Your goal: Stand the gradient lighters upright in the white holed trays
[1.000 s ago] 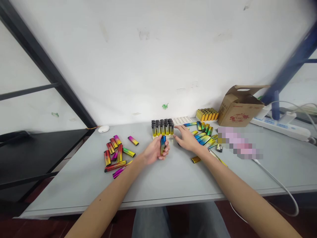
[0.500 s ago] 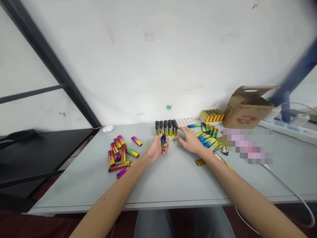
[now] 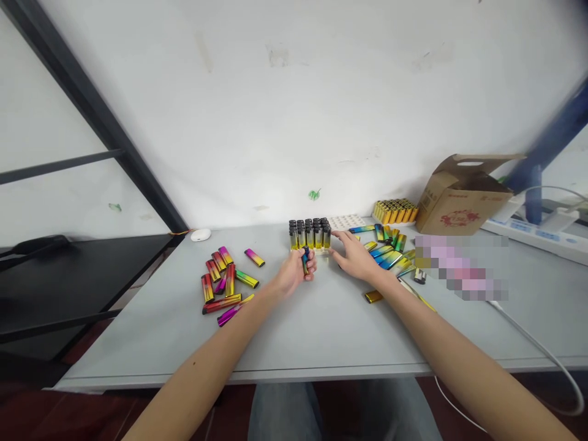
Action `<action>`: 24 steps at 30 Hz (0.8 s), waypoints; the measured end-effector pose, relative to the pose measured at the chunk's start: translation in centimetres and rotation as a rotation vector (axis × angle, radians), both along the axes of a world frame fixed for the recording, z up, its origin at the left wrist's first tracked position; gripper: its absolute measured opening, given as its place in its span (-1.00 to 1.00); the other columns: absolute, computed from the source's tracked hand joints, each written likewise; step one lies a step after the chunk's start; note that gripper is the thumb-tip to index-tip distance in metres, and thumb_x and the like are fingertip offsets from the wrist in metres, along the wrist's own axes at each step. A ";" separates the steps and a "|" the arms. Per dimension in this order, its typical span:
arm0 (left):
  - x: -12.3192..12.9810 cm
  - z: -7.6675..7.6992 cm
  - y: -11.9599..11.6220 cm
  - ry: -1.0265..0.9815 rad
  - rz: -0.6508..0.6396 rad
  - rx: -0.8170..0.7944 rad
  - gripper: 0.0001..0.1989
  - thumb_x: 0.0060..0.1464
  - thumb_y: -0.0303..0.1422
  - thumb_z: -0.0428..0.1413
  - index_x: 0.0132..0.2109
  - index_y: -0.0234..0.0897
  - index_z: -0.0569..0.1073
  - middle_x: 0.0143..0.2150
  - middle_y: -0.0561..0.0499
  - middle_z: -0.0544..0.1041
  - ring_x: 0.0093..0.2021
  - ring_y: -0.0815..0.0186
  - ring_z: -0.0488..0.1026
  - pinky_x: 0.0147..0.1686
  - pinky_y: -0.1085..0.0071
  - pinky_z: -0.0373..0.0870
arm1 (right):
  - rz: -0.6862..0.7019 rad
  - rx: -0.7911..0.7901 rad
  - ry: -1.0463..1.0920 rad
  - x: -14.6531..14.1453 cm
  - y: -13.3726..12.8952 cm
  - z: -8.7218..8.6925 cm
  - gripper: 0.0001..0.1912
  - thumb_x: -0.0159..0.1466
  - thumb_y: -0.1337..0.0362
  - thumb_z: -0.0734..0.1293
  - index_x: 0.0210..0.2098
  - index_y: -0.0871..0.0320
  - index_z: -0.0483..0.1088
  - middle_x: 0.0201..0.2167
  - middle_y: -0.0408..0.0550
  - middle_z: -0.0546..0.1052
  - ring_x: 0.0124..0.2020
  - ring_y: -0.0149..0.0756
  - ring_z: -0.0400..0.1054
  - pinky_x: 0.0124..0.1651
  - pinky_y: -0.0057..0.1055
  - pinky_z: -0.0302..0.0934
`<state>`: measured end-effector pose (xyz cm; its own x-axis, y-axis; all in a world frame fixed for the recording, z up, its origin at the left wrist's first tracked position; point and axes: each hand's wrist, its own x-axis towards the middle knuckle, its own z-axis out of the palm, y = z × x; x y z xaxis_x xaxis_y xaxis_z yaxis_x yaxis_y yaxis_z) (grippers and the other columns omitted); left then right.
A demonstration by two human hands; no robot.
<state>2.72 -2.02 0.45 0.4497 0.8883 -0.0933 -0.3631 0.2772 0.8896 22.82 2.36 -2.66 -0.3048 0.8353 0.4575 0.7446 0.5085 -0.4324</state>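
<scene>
My left hand [image 3: 296,271] is closed around a blue and gold lighter [image 3: 305,262], held upright in front of the rows of standing lighters. Those black-topped, yellow-bottomed lighters [image 3: 310,234] stand in a pale tray [image 3: 325,251] near the wall. At the right end of the rows my right hand [image 3: 353,256] has its fingers apart, thumb and fingertips beside the end lighters; whether they touch cannot be made out. Loose blue, gold and green lighters [image 3: 388,260] lie just right of that hand, partly behind the forearm.
Red, purple and gold lighters [image 3: 229,280] lie scattered at left. At the back are a white holed tray [image 3: 346,222], a block of gold lighters [image 3: 395,212] and an open cardboard box [image 3: 463,211]. A power strip [image 3: 542,236] and a white cable [image 3: 528,337] occupy the right.
The view has shifted slightly. My left hand still holds the blue and gold lighter, a touch lower before the rows; my right hand stays at their right end.
</scene>
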 end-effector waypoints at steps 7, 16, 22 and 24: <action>0.2 0.4 -0.4 -0.058 0.051 -0.032 -0.86 0.13 -0.34 -0.18 -0.38 -0.25 0.16 -0.48 0.10 0.07 -0.52 0.40 0.10 -0.57 0.54 0.09 | 0.004 0.005 0.018 0.2 0.2 0.0 -0.51 0.29 0.18 0.20 0.18 0.18 0.18 0.10 0.15 0.34 0.13 -0.04 0.22 0.14 -0.14 0.15; 0.1 0.3 -0.4 -0.089 -0.015 -0.050 -0.84 0.13 -0.29 -0.19 -0.37 -0.25 0.16 -0.48 0.10 0.08 -0.52 0.40 0.11 -0.57 0.53 0.10 | 0.000 -0.005 -0.001 0.2 0.1 0.0 -0.51 0.30 0.17 0.19 0.18 0.20 0.18 0.09 0.15 0.34 0.13 -0.04 0.22 0.15 -0.16 0.15; -0.3 0.3 -0.3 -0.091 -0.048 -0.051 -0.81 0.14 -0.25 -0.18 -0.36 -0.25 0.18 -0.48 0.10 0.11 -0.52 0.41 0.14 -0.57 0.52 0.11 | -0.007 -0.001 -0.030 0.1 0.4 -0.3 -0.51 0.30 0.16 0.19 0.18 0.22 0.19 0.10 0.16 0.35 0.13 -0.04 0.23 0.15 -0.15 0.14; -0.5 0.4 -0.2 -0.104 -0.053 -0.050 -0.78 0.13 -0.21 -0.18 -0.35 -0.25 0.19 -0.48 0.10 0.12 -0.52 0.40 0.15 -0.56 0.51 0.12 | -0.008 -0.001 -0.032 0.1 0.4 -0.4 -0.52 0.30 0.16 0.20 0.17 0.22 0.20 0.09 0.16 0.35 0.12 -0.04 0.24 0.14 -0.16 0.15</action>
